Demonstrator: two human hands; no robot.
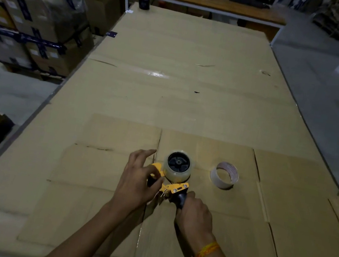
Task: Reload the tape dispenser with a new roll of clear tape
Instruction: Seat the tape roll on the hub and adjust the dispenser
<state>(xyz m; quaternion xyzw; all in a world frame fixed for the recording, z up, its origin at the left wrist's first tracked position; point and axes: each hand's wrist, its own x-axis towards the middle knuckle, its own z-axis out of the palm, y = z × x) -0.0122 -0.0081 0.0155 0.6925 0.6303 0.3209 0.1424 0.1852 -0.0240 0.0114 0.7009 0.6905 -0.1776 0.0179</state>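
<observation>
Clear roll (pixel 177 166) already sat on dispenser (pixel 173 180) hub. Right hand (pixel 194 216) clamped handle; left hand (pixel 138 178) pinched front, fingers partly spread. Threading step, likely. Next: tape end fed under roller toward blade. Spent core (pixel 224 175) lay beside.

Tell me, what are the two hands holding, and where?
Both hold the dispenser. The right hand grips its black handle; the left hand pinches the yellow front end. The clear roll sits on its hub.

Dim, grainy wide-angle view; a glare streak on the cardboard-covered table (pixel 157 74), edges bowed and corners blurred
</observation>
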